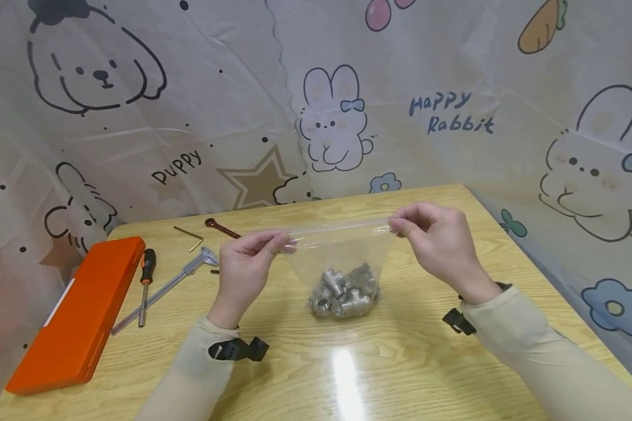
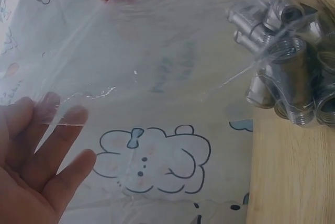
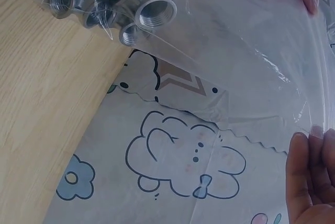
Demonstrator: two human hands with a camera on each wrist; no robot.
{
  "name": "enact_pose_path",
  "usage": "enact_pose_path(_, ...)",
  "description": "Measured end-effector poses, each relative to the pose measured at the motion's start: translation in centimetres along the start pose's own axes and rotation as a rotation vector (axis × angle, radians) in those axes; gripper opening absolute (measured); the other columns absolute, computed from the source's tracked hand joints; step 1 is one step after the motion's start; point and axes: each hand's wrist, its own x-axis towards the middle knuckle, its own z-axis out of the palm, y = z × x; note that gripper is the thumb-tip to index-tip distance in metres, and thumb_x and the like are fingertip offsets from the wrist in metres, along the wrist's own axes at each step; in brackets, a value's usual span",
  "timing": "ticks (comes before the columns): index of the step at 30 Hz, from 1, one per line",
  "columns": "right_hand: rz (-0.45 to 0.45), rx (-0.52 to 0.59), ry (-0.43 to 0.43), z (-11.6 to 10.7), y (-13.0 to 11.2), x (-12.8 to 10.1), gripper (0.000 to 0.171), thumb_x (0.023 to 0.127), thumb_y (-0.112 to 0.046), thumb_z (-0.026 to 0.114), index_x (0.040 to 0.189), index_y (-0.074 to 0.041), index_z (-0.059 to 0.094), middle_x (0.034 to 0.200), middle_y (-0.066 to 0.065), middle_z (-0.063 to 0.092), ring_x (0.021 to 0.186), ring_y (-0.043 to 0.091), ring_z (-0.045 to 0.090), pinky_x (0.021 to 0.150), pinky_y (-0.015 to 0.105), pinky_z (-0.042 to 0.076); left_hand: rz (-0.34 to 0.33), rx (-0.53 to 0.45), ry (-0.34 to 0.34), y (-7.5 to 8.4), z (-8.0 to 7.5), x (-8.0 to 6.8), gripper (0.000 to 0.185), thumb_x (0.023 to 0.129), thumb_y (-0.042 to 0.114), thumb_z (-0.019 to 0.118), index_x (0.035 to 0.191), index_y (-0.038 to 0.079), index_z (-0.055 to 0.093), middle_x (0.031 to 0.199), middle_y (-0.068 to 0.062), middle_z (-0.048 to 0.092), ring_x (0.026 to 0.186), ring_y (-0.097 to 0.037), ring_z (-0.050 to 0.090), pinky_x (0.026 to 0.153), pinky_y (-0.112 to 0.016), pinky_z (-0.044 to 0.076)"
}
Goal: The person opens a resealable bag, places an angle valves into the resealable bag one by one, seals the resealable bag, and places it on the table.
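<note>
A clear plastic zip bag (image 1: 337,245) is stretched flat along its top edge between the two hands in the head view. Several silvery threaded pipe fittings (image 1: 350,292) lie bunched at its bottom, close to or on the tabletop. My left hand (image 1: 244,272) pinches the bag's upper left corner between thumb and fingers. At the upper right corner, my right hand (image 1: 442,245) pinches the same edge. The left wrist view shows round threaded openings on the fittings (image 2: 288,72) through the film. In the right wrist view, the bag's top edge runs between both hands.
An orange case (image 1: 84,316) lies on the wooden table (image 1: 411,374) at the left. Beside it are a screwdriver (image 1: 146,275), a caliper (image 1: 174,283), a hex key (image 1: 189,234) and a reddish wrench (image 1: 221,227). A printed cloth (image 1: 232,70) hangs behind.
</note>
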Motion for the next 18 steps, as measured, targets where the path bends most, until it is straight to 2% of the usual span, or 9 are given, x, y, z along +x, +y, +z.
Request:
enact_pose_path(4, -0.015, 0.000, 0.034, 0.4, -0.1, 0.0, 0.004, 0.086, -0.001, 0.075, 0.085, -0.003, 0.072, 0.078, 0.002, 0.071, 0.067, 0.015, 0.064, 0.060, 0.017, 0.051, 0.015, -0.011, 0.017, -0.2, 0.1, 0.0, 0.013, 0.094, 0.003, 0.066, 0.102, -0.002, 0.075, 0.086, -0.014, 0.074, 0.078, -0.022, 0.073, 0.083, -0.037, 0.058)
enact_pose_path(10, 0.003, -0.008, 0.046, 0.8, -0.1, 0.0, 0.005, 0.089, -0.003, 0.073, 0.084, -0.003, 0.072, 0.075, 0.002, 0.070, 0.064, 0.012, 0.062, 0.055, 0.018, 0.048, 0.004, -0.045, 0.021, -0.6, 0.2, -0.1, 0.013, 0.094, 0.002, 0.066, 0.101, -0.003, 0.075, 0.087, -0.017, 0.074, 0.076, -0.023, 0.073, 0.081, -0.038, 0.058)
enact_pose_path(14, 0.017, 0.005, 0.021, 0.6, 0.4, 0.1, 0.005, 0.090, -0.004, 0.072, 0.086, -0.002, 0.072, 0.076, 0.002, 0.070, 0.066, 0.014, 0.063, 0.058, 0.018, 0.050, -0.007, -0.058, 0.010, -0.6, 0.3, 0.0, 0.012, 0.094, 0.002, 0.066, 0.100, -0.003, 0.074, 0.090, -0.016, 0.074, 0.076, -0.024, 0.072, 0.080, -0.039, 0.058)
enact_pose_path(18, 0.026, 0.042, -0.045, 0.3, 0.9, 0.2, 0.004, 0.092, -0.007, 0.070, 0.090, -0.003, 0.072, 0.080, 0.002, 0.070, 0.072, 0.016, 0.065, 0.064, 0.018, 0.053, -0.021, -0.058, 0.006, -0.7, 0.3, 0.1, 0.011, 0.094, 0.004, 0.066, 0.099, -0.002, 0.074, 0.090, -0.015, 0.074, 0.077, -0.023, 0.072, 0.081, -0.039, 0.058)
